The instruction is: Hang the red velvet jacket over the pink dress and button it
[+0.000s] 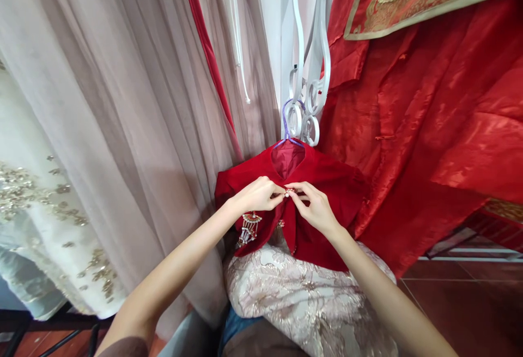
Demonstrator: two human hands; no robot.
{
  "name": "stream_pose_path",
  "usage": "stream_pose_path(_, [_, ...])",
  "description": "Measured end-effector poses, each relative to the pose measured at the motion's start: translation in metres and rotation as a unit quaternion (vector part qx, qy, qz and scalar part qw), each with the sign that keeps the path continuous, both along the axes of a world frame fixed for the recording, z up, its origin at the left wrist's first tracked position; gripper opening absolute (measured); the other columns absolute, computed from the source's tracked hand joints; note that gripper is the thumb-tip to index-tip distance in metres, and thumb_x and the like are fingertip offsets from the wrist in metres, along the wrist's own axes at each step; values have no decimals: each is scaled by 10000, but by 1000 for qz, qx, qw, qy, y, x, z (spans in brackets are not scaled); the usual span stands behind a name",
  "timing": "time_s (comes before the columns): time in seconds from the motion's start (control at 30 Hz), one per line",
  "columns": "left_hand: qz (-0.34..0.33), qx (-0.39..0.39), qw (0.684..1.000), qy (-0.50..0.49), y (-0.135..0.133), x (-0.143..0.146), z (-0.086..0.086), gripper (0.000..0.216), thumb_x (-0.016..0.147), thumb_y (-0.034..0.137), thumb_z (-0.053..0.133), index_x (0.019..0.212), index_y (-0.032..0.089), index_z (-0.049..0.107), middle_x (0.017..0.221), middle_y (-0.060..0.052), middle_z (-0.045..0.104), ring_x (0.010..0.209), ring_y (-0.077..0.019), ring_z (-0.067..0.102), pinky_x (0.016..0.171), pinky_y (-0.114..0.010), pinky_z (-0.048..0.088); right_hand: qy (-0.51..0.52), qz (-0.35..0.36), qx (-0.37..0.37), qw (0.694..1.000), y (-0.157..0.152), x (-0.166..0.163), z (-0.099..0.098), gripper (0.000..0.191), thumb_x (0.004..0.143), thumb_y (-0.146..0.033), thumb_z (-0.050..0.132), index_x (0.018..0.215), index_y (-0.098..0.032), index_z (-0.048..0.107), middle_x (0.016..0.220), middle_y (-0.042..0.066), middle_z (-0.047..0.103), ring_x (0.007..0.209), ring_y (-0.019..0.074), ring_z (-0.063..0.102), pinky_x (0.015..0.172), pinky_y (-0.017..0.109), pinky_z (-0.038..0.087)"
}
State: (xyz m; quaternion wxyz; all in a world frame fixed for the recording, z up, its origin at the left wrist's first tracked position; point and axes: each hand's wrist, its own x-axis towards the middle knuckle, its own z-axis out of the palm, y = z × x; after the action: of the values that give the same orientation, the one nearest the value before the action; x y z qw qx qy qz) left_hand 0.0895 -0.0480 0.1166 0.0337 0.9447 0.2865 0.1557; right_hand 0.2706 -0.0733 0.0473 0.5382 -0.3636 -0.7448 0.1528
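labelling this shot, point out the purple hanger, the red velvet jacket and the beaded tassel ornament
purple hanger [286,131], head view, hook's stem
red velvet jacket [290,223], head view, front panel
beaded tassel ornament [250,219], head view, fan-shaped top

I watch through one head-worn camera, facing forward and down. At close range I get the left hand [261,194] and right hand [314,204] mid-frame at the jacket [335,180], white scrollwork [299,46] behind, floor [457,305] low at the right.
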Motion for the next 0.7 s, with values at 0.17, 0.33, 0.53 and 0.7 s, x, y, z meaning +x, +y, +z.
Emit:
stream_pose_path(0.17, [97, -125, 978, -135, -10, -4, -19, 176, 816, 252, 540, 832, 188, 703, 834, -39, 741, 746, -163, 678, 682, -230, 468, 108, -22, -91, 990, -21, -8, -16, 336, 856, -388, 579, 1149, -226, 546, 1007, 72, 669, 906, 190, 670, 733, 326, 605])
stream_pose_path(0.33, [170, -211, 911, -311, -31, -7, -53, 218, 799, 312, 602, 942, 174, 691, 900, -64, 723, 783, -176, 679, 708, -266, 532, 76, -120, -193, 971, -43, -21, -50, 397, 723, -373, 683, 1065, -225, 546, 935, 64, 687, 791, 207, 670, 672, 353, 582])
stream_pose_path(0.53, [149, -341, 815, -445, -63, 6, -84, 387, 833, 465, 561, 1044, 163, 680, 931, -82, 684, 734, -154, 651, 662, -284, 571, 120, -16, -271, 955, -49, -3, -58, 113, 742, -286, 522, 691, -198, 574, 655, 10, 637, 612, 153, 607, 603, 268, 502])
stream_pose_path(0.7, [185, -437, 703, -530, -91, 23, -111, 498, 814, 576, 549, 1047, 161, 697, 1129, -128, 665, 917, -217, 669, 850, -369, 551, 159, 47, -279, 946, -62, 7, -47, 135, 785, -299, 517, 747, -185, 579, 694, 11, 624, 647, 145, 598, 604, 249, 489])
